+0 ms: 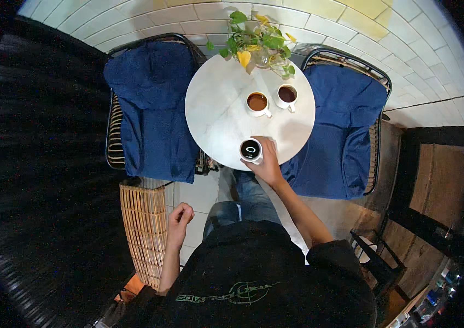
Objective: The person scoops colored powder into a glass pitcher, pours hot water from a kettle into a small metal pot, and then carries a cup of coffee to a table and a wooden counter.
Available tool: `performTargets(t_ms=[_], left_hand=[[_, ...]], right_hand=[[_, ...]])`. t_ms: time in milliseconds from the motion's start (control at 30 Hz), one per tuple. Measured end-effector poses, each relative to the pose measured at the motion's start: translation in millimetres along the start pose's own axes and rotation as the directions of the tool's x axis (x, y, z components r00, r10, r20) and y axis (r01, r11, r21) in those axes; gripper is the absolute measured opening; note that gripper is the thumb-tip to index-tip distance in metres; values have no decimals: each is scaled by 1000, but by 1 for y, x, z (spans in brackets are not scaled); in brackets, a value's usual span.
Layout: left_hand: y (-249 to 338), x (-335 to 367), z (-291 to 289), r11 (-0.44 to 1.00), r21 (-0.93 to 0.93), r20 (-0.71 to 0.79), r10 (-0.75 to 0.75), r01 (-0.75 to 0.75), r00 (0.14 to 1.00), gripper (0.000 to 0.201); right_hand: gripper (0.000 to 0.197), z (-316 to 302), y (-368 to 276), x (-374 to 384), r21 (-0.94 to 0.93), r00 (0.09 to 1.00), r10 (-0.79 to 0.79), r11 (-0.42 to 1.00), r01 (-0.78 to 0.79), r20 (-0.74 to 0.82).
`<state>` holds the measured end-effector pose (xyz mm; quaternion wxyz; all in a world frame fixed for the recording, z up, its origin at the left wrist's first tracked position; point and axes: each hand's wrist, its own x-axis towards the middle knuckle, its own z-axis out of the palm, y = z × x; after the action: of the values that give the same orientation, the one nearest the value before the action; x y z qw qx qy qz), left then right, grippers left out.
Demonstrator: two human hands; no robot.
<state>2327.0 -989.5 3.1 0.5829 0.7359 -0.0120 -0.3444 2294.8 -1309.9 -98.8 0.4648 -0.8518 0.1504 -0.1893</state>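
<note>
Near the middle of the frame, a white cup point(255, 160) of black coffee point(250, 148) is grasped by the right hand point(267, 162), the fingers and thumb being wrapped round its side. It is held over the lower edge of a round marble table point(215, 104); whether its base is touching the tabletop cannot be told. The left hand point(179, 216) is held lower in the frame, left of centre — its fingers are curled in, loosely clenched.

Toward the table's upper right, two more white cups are set just beside each other: one filled with brown coffee point(257, 101), the other — slightly higher and to the right — with darker coffee point(287, 94). A leafy plant point(273, 41) in a glass vase point(262, 59) is placed at the table's top edge. The table is flanked by a left chair point(158, 109) and a right chair point(341, 131), both draped in blue.
</note>
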Motion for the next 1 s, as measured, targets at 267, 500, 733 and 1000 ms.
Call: performTargets(t_ms=[267, 500, 733, 1000], left_hand=[[26, 72, 8, 994, -18, 13, -110, 111, 994, 24], [29, 89, -2, 989, -68, -31, -132, 129, 991, 25], [29, 87, -2, 982, -103, -87, -168, 158, 982, 25], [28, 93, 2, 986, -88, -57, -146, 141, 988, 22]], right_hand=[[71, 64, 59, 84, 87, 986, 117, 988, -127, 116], [74, 96, 77, 120, 24, 979, 176, 984, -179, 105], [72, 111, 86, 132, -22, 977, 193, 981, -192, 86], [69, 111, 77, 135, -83, 959, 253, 966, -244, 126]])
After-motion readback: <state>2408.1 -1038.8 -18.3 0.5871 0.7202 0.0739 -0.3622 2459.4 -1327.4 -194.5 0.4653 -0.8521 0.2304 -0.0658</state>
